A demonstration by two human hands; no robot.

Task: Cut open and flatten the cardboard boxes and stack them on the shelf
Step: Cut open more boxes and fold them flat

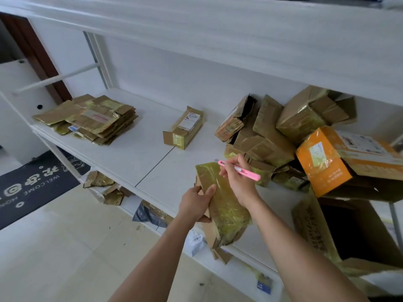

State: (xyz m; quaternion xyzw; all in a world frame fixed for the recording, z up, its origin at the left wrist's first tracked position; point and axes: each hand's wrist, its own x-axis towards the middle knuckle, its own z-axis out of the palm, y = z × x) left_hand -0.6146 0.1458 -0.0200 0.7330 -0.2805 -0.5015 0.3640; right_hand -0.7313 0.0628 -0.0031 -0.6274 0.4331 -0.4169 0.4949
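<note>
A taped cardboard box (222,203) lies tilted over the shelf (152,158) edge. The left hand (196,203) grips its left side, thumb on top. The right hand (236,177), wrist bent above the box, pinches a pink knife (239,170) like a pen.

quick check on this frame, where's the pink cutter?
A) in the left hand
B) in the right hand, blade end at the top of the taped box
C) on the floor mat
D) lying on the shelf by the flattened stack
B: the right hand pinches the pink cutter with its blade end at the top edge of the taped box, while the left hand grips that box's side.
</note>
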